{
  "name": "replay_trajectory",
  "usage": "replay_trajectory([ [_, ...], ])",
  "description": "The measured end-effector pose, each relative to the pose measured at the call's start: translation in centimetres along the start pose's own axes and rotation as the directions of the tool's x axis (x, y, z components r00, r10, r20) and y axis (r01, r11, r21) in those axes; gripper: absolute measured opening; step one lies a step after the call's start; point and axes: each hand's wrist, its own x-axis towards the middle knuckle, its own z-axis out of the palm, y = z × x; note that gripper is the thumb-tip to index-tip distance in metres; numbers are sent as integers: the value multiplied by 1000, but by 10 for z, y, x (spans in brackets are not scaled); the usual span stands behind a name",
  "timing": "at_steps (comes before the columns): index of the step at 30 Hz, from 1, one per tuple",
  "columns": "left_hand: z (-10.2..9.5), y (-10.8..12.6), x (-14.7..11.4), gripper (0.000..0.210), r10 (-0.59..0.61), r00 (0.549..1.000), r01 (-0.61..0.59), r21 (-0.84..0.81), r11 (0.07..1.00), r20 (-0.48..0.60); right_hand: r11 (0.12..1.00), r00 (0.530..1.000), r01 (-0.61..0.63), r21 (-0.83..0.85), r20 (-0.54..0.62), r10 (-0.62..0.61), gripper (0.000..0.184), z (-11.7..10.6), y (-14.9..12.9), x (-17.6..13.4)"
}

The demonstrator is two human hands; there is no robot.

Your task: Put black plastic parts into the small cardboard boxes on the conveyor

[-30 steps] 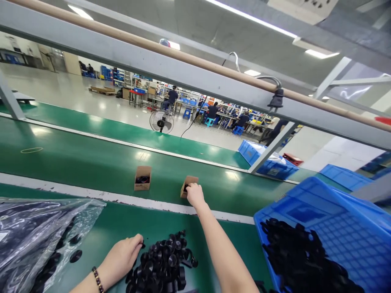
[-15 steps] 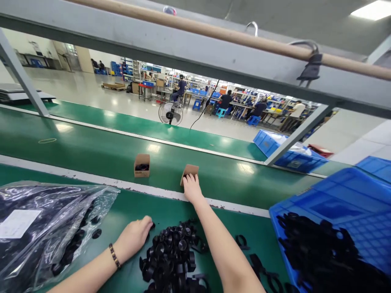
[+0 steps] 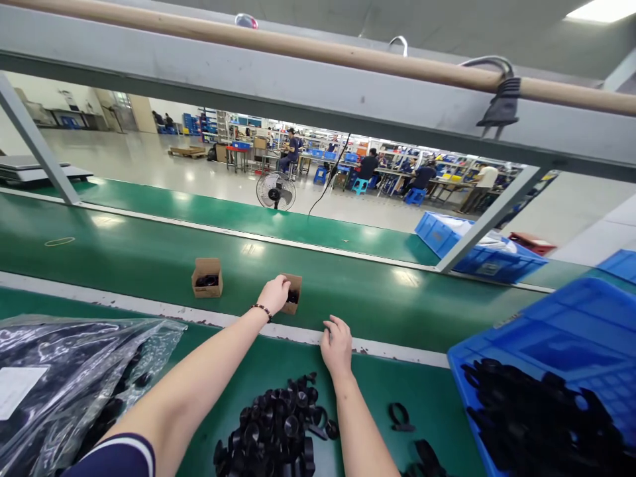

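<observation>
My left hand [image 3: 275, 295] reaches over the belt to a small open cardboard box [image 3: 293, 303] with dark parts inside. Its fingers are pinched together at the box's left upper edge, and whatever they hold is hidden. To the right of that box, apart from it, my right hand [image 3: 336, 346] hovers near the white strip, its fingers loosely bent and apart, holding nothing visible. A second open box [image 3: 207, 285] with black parts in it sits further left on the belt. Below my hands lies a heap of round black caps [image 3: 272, 430].
At left lies a clear plastic bag [image 3: 64, 384] of black parts. On the right, a blue crate [image 3: 497, 338] holds black strap-like pieces, with a loose black ring [image 3: 399, 416] beside it. A grey shelf frame [image 3: 318, 79] crosses above the green belt [image 3: 358, 298].
My left hand has moved from beside the cap heap up to the box. My right hand has left the box and drawn back towards me. Both boxes appear further left.
</observation>
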Motion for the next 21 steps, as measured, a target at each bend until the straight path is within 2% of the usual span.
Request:
replay_trajectory([
  [2,-15,-10,-12,28,10,1000,-10,1,1000,7,999,999,-33,9,12,33,24,0,0,3],
  [5,-51,-27,-47,31,14,999,-14,2,1000,46,998,997,-67,24,46,65,26,-1,0,4],
  [9,-95,-50,-115,30,16,989,-17,1,1000,146,995,994,-92,27,69,90,26,1,0,1],
  [12,-113,-65,-170,27,4,981,-5,9,1000,195,994,991,-110,17,73,109,27,4,0,0],
  [14,-116,-72,-204,27,-23,975,22,8,1000,222,993,990,-119,12,77,118,27,6,-1,-1],
  [17,-107,-77,-242,27,-23,961,26,-9,1000,276,985,980,-173,-13,100,174,28,6,-1,-2],
  [21,-78,-71,-262,27,16,963,0,-60,998,271,962,954,-264,-69,127,271,29,0,-3,-6],
])
